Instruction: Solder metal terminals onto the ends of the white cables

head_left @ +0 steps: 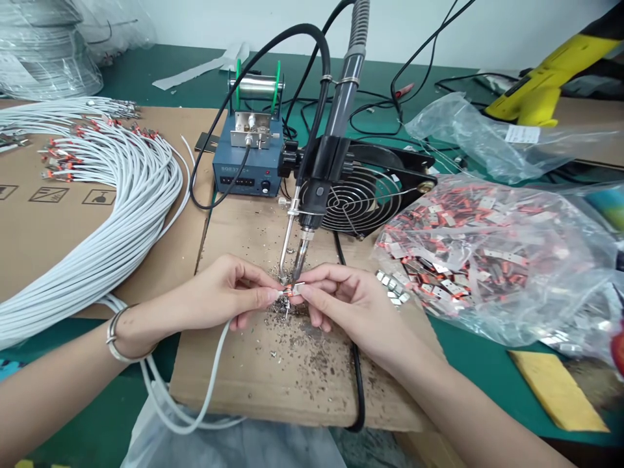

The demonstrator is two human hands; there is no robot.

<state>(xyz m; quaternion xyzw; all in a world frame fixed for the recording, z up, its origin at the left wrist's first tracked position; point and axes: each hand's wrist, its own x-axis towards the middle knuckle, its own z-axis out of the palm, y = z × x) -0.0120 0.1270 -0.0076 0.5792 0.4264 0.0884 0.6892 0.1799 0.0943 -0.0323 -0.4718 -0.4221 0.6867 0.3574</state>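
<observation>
Between thumb and fingers my left hand [244, 292] pinches the end of a white cable [214, 364], whose length loops down over the board's front edge. My right hand [341, 296] pinches a small metal connector with an orange part [294, 288] against that cable end. Just above the joint stands the tip of a mounted soldering iron [303, 250], seemingly touching the connector. A thin metal solder guide tube [286, 250] comes down beside the tip. Whether the cable and connector are joined is too small to tell.
Solder bits litter the cardboard [234, 377]. Behind are a blue solder feeder [246, 169], a solder spool [256, 86] and a fan [361, 201]. Bundled white cables [141, 195] lie left. At right are a bag of connectors [468, 240], metal pieces [392, 286] and a yellow sponge [556, 390].
</observation>
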